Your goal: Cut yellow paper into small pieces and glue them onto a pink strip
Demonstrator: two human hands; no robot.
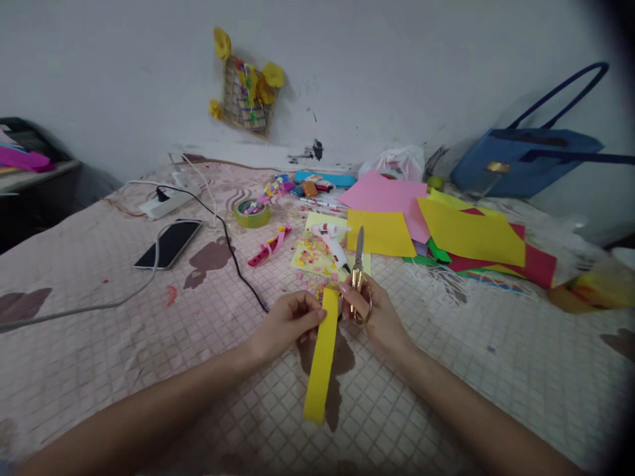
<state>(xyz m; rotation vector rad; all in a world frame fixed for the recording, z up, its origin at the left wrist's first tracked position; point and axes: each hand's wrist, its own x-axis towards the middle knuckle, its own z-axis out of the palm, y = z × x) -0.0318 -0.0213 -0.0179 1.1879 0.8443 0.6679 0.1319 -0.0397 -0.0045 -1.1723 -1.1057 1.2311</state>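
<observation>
Between my hands hangs a long strip of yellow paper (322, 357), its lower end toward me. My left hand (292, 320) pinches the strip's left edge near the top. With my right hand (372, 307) I hold gold-handled scissors (358, 271), blades pointing away from me and looking closed. The fingertips of that hand are at the strip's top right corner; whether they grip it, I cannot tell. Just beyond my hands a white glue gun (330, 241) lies on a pale yellow sheet (367, 263) scattered with small paper bits.
Coloured sheets (471, 231) and white string (446, 281) lie to the right, near a blue bag (526, 162). Green tape (252, 215) and a pink ribbon-wrapped stick (269, 246) are left of centre. A phone (169, 244), cables and a power strip (169, 201) occupy the left.
</observation>
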